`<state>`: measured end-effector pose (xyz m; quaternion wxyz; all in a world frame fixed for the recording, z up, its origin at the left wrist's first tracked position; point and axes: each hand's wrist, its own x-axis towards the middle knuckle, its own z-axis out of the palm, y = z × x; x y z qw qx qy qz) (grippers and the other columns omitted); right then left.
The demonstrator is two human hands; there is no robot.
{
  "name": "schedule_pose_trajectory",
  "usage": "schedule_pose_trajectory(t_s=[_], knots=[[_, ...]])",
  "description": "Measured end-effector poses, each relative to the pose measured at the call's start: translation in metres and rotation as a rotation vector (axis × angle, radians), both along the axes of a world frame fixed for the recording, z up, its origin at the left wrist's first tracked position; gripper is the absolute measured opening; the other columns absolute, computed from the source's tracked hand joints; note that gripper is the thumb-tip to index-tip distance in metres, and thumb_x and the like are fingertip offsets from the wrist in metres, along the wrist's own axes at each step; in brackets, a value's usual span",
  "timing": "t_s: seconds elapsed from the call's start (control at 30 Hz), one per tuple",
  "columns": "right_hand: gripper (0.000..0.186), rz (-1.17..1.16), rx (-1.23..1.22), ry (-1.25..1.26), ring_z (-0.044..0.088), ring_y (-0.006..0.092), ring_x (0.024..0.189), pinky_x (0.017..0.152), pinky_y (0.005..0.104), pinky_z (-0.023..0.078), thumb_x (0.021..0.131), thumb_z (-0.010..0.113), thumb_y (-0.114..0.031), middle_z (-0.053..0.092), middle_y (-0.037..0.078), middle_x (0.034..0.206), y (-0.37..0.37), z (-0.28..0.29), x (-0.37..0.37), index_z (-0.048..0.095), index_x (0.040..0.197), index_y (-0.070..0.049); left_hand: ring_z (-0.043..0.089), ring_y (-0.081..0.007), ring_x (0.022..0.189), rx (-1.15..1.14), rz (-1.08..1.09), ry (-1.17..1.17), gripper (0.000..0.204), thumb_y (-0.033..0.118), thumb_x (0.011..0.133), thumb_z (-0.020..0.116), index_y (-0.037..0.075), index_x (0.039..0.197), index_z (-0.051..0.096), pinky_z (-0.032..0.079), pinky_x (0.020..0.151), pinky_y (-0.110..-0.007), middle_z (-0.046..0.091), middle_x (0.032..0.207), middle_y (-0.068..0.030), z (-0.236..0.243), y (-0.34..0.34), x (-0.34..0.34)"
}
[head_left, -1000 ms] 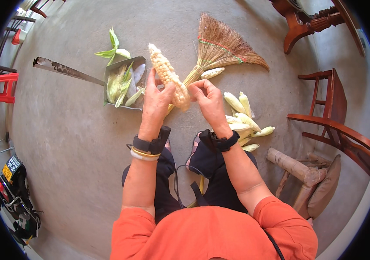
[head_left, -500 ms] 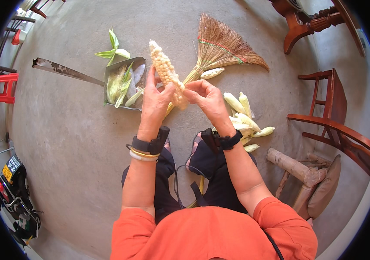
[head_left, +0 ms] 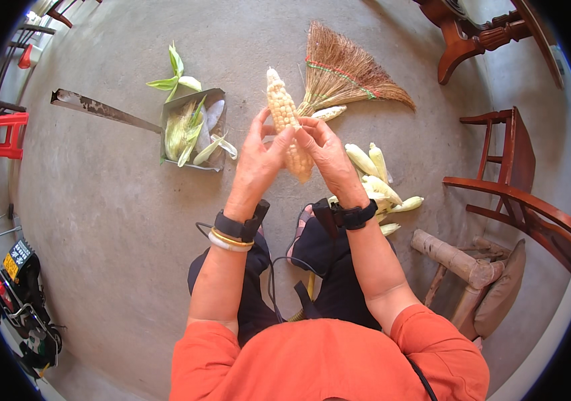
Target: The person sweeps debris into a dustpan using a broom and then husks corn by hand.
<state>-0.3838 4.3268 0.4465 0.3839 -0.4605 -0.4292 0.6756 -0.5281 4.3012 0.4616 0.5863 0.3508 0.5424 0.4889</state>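
A pale yellow ear of corn (head_left: 281,100), stripped of its husk, is held upright-leaning between my hands above the floor. My left hand (head_left: 256,164) has its fingers around the left side of the ear, with the thumb on its front. On the other side, my right hand (head_left: 331,160) pinches the ear at mid-length, fingers and thumb pressed against the kernels. Several pale husk-covered ears (head_left: 380,190) lie in a heap to the right of my hands. One more ear (head_left: 329,112) lies against the broom (head_left: 352,70).
A metal dustpan (head_left: 213,94) with a long handle holds green husks and silk at the left. Loose husk leaves (head_left: 177,77) lie behind it. At the right stand a wooden chair (head_left: 509,160) and a low bamboo seat (head_left: 459,264). A red stool (head_left: 8,136) is far left.
Both hands have drawn closer together, the left one shifting right with the corn. My right hand has moved from a fingertip pinch to a fuller grip. A pale husk piece now shows at the dustpan's edge.
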Motion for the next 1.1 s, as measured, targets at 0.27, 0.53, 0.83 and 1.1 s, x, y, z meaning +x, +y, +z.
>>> schedule_pose_trajectory(t_s=[0.27,0.53,0.83,1.1], knots=[[0.046,0.240,-0.025,-0.039,0.054,0.0154,0.099,0.085,0.0286,0.043,0.082,0.068,-0.028,0.059,0.010,0.106,0.001,0.016,0.006,0.052,0.115,0.001,0.061,-0.0125,0.063,-0.134,-0.025,0.419,0.055,0.054,0.086,0.051,0.001,0.098,0.058,0.048,0.052,-0.027,0.060,0.072,-0.0070,-0.001,0.001,-0.027],[0.041,0.068,-0.193,0.182,0.058,0.0108,0.089,0.076,0.0244,0.048,0.087,0.061,-0.027,0.061,0.006,0.101,0.001,-0.006,0.005,0.052,0.115,0.002,0.049,-0.0097,0.042,-0.052,-0.155,0.059,0.045,0.043,0.093,0.046,0.005,0.071,0.052,0.045,0.048,-0.021,0.045,0.050,0.0007,0.012,0.000,-0.025],[0.041,0.065,-0.286,0.323,0.059,0.0080,0.086,0.073,0.0226,0.049,0.092,0.053,-0.032,0.061,0.003,0.101,0.007,-0.002,0.010,0.051,0.117,0.000,0.050,-0.0073,0.042,-0.163,-0.034,0.172,0.042,0.046,0.090,0.050,0.006,0.075,0.051,0.044,0.041,-0.020,0.047,0.054,0.0002,0.001,-0.001,-0.021],[0.043,0.063,-0.221,0.238,0.058,0.0079,0.086,0.072,0.0218,0.048,0.092,0.053,-0.034,0.061,0.004,0.100,0.007,0.002,0.011,0.053,0.117,0.001,0.047,-0.0070,0.043,-0.022,-0.097,0.008,0.032,0.031,0.096,0.044,0.005,0.078,0.051,0.045,0.046,-0.021,0.047,0.057,0.0013,0.003,0.001,-0.022]])
